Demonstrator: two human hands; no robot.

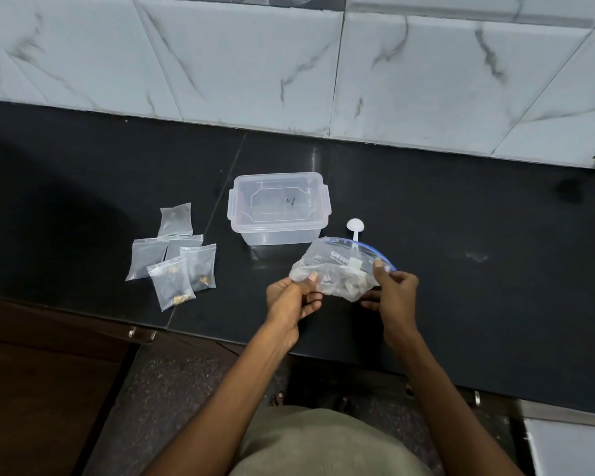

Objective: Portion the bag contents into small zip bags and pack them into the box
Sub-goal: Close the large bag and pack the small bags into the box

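Observation:
I hold a large clear zip bag (337, 267) with a blue zip strip above the black counter (461, 269). Pale chunks lie in its lower part. My left hand (294, 297) pinches its left corner and my right hand (394, 292) pinches its right end near the zip. Behind the bag stands a clear plastic box (278, 207) with its lid on. A white scoop (355, 228) lies to the right of the box, its handle partly hidden by the bag. Several small zip bags (176, 254) lie in a cluster to the left; two hold small brownish bits.
A marbled tile wall (289, 63) rises behind the counter. The counter's front edge runs just below my hands, with a dark wooden cabinet (42, 372) and speckled floor beneath.

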